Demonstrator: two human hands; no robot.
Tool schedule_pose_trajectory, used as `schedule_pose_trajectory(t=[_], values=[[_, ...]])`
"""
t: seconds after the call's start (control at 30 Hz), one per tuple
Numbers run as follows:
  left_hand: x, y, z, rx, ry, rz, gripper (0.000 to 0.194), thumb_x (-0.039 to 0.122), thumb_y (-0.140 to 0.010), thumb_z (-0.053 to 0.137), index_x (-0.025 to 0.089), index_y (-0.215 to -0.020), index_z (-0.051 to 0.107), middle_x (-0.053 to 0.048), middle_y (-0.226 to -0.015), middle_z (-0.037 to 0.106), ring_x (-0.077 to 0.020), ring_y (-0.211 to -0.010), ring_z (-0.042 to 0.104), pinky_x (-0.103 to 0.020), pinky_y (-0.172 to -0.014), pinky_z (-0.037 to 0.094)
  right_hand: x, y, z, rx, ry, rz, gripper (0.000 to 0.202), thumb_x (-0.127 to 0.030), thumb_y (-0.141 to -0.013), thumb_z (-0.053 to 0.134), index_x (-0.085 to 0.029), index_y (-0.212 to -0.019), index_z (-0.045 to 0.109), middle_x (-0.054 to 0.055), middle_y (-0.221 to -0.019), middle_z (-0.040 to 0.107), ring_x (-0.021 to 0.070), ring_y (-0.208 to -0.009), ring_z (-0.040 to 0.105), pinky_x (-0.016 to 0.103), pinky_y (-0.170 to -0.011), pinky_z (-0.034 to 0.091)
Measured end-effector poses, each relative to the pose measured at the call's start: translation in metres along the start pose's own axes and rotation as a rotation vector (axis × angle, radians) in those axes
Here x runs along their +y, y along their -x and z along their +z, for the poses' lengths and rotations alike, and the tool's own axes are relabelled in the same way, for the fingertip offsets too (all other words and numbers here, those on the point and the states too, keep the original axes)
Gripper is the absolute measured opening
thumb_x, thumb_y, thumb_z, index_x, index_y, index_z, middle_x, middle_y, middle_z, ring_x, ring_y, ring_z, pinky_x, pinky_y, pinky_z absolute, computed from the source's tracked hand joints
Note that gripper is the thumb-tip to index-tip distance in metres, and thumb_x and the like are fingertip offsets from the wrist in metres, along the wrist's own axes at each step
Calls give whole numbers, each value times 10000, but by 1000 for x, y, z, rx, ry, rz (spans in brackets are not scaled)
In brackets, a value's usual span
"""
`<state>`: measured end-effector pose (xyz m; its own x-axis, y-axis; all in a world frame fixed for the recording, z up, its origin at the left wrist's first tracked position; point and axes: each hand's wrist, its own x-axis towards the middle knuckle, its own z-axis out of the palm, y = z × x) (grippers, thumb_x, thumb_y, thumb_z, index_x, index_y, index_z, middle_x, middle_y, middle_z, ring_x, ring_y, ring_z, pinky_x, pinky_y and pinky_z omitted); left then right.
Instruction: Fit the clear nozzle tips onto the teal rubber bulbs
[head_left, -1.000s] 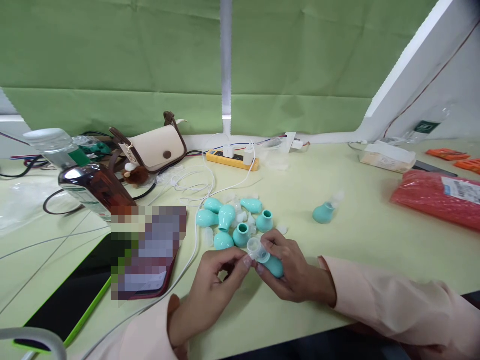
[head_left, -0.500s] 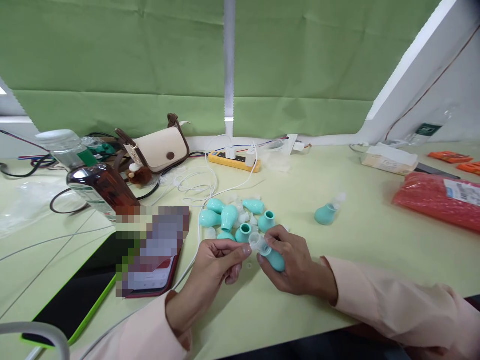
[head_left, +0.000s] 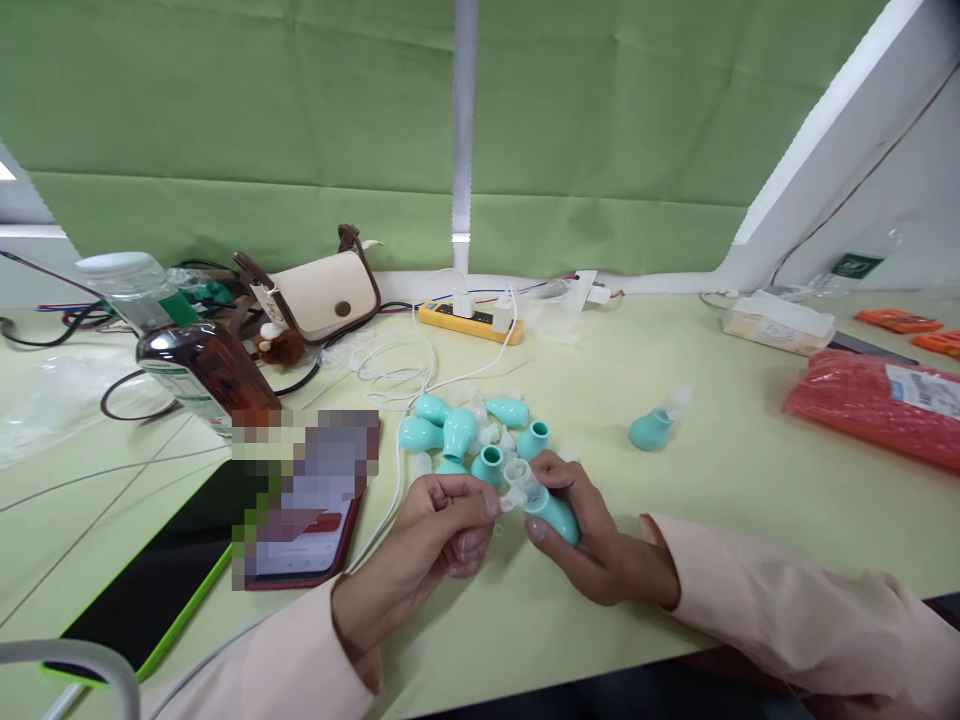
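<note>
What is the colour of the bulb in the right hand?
The bulb is turquoise, seen best in the head view.

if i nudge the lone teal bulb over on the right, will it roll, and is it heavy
The lone teal bulb may well rock or roll in a curve, since its rounded body narrows towards the clear tip. It is probably light for its size: the similar open-mouthed bulbs in the cluster look hollow.

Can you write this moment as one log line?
left grip: pinching clear fitting | right grip: holding teal bulb, fitting at its end | beyond: loose teal bulbs, yellow power strip
</note>
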<state>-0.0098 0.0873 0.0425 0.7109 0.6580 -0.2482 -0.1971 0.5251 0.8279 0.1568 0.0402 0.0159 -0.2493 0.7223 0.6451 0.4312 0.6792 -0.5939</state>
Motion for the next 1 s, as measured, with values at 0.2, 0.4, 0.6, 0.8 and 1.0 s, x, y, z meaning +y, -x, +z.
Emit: schedule_pose_trajectory(t=[0.2, 0.4, 0.6, 0.8, 1.0], values=[[13, -1, -10, 226, -714, 369, 112, 240, -666, 583, 135, -632, 603, 39, -419, 468, -63, -353, 384, -186, -350, 316, 7, -4, -3, 167, -266, 277, 82, -258, -858, 401, -239, -912, 342, 25, -836, 415, 137, -710, 437, 260, -621, 411], [14, -6, -28, 529, -1797, 1130, 187, 145, -755, 492, 135, -613, 612, -25, -529, 584, -132, -510, 532, -241, -497, 425, 3, -3, -6, -6, -116, 61, 253, -170, -804, 449, -230, -1040, 380, 47, -877, 448, 170, -811, 453, 303, -704, 420], [4, -12, -29, 385, -1875, 1031, 209, 131, -783, 462, 134, -636, 610, -44, -572, 604, -157, -567, 561, -256, -521, 464, -2, -4, -6, -21, 7, 3, 336, -131, -777, 467, -223, -1088, 380, 43, -888, 483, 158, -788, 476, 282, -686, 431], [-3, -17, -32, 360, -1791, 1065, 160, 119, -793, 471, 136, -728, 616, -57, -654, 627, -179, -672, 528, -272, -549, 469, -1, -3, -5, -23, 53, -1, 322, -161, -781, 475, -223, -1087, 395, 44, -875, 512, 166, -802, 507, 285, -675, 448], [2, -3, -25, 321, -1486, 1140, 153, 120, -797, 456, 140, -918, 548, -51, -716, 609, -163, -667, 488, -283, -588, 429, -2, -5, -2, -30, 51, 12, 309, -174, -762, 517, -193, -1066, 462, 55, -870, 567, 165, -797, 545, 301, -706, 457]])
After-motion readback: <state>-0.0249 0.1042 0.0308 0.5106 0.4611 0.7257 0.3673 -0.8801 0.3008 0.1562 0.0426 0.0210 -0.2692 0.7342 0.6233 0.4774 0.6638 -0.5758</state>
